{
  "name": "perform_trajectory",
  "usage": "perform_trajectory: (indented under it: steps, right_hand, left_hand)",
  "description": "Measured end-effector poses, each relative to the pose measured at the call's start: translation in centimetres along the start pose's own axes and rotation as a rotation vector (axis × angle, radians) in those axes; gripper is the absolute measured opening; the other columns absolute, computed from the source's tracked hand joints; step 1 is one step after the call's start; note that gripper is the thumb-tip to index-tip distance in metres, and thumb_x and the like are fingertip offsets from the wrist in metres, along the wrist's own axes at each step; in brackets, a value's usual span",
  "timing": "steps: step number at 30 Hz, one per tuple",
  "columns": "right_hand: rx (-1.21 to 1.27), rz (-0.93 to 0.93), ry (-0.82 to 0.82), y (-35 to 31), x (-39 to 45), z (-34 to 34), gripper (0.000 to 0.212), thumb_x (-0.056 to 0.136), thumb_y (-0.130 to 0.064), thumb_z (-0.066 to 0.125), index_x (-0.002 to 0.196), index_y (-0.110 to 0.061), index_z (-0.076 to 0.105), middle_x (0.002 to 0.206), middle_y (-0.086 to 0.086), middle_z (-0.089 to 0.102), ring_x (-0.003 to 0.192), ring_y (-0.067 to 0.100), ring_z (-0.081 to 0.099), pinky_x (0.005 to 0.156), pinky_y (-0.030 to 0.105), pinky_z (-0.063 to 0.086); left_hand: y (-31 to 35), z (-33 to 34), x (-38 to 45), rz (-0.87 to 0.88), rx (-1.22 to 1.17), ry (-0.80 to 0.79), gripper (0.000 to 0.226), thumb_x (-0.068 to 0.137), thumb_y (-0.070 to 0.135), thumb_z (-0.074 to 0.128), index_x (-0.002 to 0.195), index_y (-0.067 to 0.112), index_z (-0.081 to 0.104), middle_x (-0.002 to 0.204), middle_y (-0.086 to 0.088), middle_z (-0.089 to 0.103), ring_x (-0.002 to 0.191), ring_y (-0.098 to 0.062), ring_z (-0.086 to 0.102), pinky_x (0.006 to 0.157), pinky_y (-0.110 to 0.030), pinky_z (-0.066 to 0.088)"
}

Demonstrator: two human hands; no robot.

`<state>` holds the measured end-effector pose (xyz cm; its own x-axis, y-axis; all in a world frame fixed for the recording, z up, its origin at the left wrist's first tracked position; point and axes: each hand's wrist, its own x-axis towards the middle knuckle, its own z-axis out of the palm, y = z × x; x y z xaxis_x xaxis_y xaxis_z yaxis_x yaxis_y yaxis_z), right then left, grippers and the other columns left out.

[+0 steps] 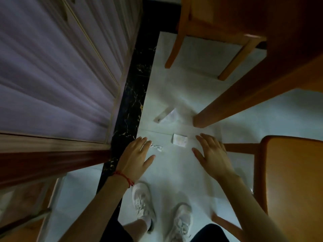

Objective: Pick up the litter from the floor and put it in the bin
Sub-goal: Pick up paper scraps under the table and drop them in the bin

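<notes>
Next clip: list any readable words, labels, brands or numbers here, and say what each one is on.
None can be read.
Small white rectangular paper scrap on the pale tiled floor: faint pinkish marks, too blurred to read.
White folded paper beside the wooden table leg: no legible print.
Crumpled white wrapper by the left hand: nothing legible.
White sneakers: no brand visible.

We get single head view only; camera looks steeply down over both outstretched arms onto pale floor; own shoes at bottom edge; wide-angle, floor fairly near.
</notes>
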<state>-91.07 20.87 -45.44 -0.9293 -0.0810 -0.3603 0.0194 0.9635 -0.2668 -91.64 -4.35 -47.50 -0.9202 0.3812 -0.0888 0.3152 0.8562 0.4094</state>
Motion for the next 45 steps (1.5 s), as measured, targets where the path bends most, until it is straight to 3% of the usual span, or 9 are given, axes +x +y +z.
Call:
perform_trajectory:
  steps: [2,8,13,20,24,31,36,39,45]
  right_hand:
    - [-0.008,-0.022,-0.009,1.8,2.4,3.8,0.049,0.093,-0.039,0.045,0.135,-0.015,0.039,0.142,0.009,0.041,0.13,0.026,0.036,0.107,0.039,0.026]
    - [-0.019,-0.095,-0.002,6.7,9.0,14.5,0.045,0.091,-0.032,0.051,0.131,-0.01,0.046,0.137,0.013,0.047,0.125,0.03,0.042,0.103,0.041,0.031]
    - [-0.027,-0.15,-0.015,10.4,13.5,21.7,0.045,0.092,-0.032,0.048,0.132,-0.011,0.045,0.138,0.013,0.046,0.126,0.029,0.04,0.104,0.04,0.029]
    - [0.035,-0.209,0.015,13.7,16.2,29.1,0.042,0.089,-0.025,0.057,0.126,-0.007,0.05,0.13,0.015,0.054,0.118,0.033,0.05,0.098,0.043,0.037]
    - [0.093,-0.229,0.042,14.9,16.3,32.1,0.04,0.086,-0.022,0.061,0.122,-0.005,0.055,0.122,0.018,0.059,0.111,0.034,0.055,0.095,0.041,0.039]
    - [0.2,-0.206,0.082,15.5,15.7,34.8,0.037,0.084,-0.018,0.063,0.118,-0.003,0.058,0.118,0.018,0.061,0.108,0.033,0.057,0.095,0.045,0.045]
    - [0.208,-0.198,0.104,15.9,16.1,35.3,0.036,0.084,-0.017,0.063,0.116,-0.002,0.059,0.117,0.018,0.062,0.108,0.033,0.057,0.095,0.044,0.044]
    - [0.226,-0.187,0.109,15.8,16.9,35.3,0.035,0.087,-0.02,0.06,0.117,-0.003,0.058,0.118,0.017,0.061,0.108,0.032,0.056,0.095,0.043,0.044]
    - [0.24,-0.207,0.151,14.8,19.4,35.6,0.035,0.087,-0.018,0.061,0.119,-0.005,0.057,0.12,0.015,0.06,0.108,0.032,0.054,0.094,0.042,0.042]
  left_hand:
    - [-1.8,4.6,0.5,-0.025,0.007,-0.005,0.044,0.075,0.023,0.062,0.108,-0.007,0.062,0.11,-0.028,0.063,0.103,-0.043,0.059,0.086,-0.056,0.044]
    - [-7.2,18.0,1.5,-0.083,0.0,-0.003,0.046,0.072,0.011,0.076,0.112,-0.007,0.059,0.114,-0.027,0.061,0.107,-0.043,0.056,0.09,-0.052,0.042]
    - [-10.8,27.9,2.2,-0.196,-0.062,0.011,0.047,0.086,0.019,0.061,0.128,0.002,0.048,0.136,-0.017,0.046,0.128,-0.033,0.038,0.106,-0.04,0.028]
    - [-12.5,37.3,3.9,-0.201,-0.073,-0.023,0.053,0.083,0.021,0.065,0.13,0.004,0.046,0.14,-0.018,0.041,0.132,-0.033,0.03,0.107,-0.04,0.024]
    - [-12.9,39.9,4.9,-0.118,-0.107,-0.014,0.05,0.063,0.007,0.082,0.108,-0.006,0.062,0.115,-0.028,0.06,0.11,-0.045,0.053,0.092,-0.056,0.043]
    - [-13.2,42.8,4.6,-0.118,-0.137,0.071,0.039,0.057,0.0,0.083,0.093,-0.002,0.068,0.107,-0.026,0.063,0.105,-0.045,0.054,0.09,-0.059,0.04]
    - [-13.4,42.5,5.2,-0.153,-0.126,0.166,0.009,0.071,0.012,0.07,0.077,0.005,0.071,0.083,-0.016,0.069,0.082,-0.035,0.064,0.082,-0.037,0.043]
    - [-13.5,41.3,5.9,-0.211,-0.149,0.197,0.028,0.079,0.026,0.052,0.074,0.006,0.071,0.066,-0.01,0.067,0.065,-0.029,0.063,0.072,-0.036,0.035]
    - [-14.2,39.0,7.2,-0.364,-0.228,0.294,0.013,0.07,0.012,0.073,0.069,0.0,0.068,0.059,-0.015,0.063,0.054,-0.028,0.06,0.058,-0.03,0.045]
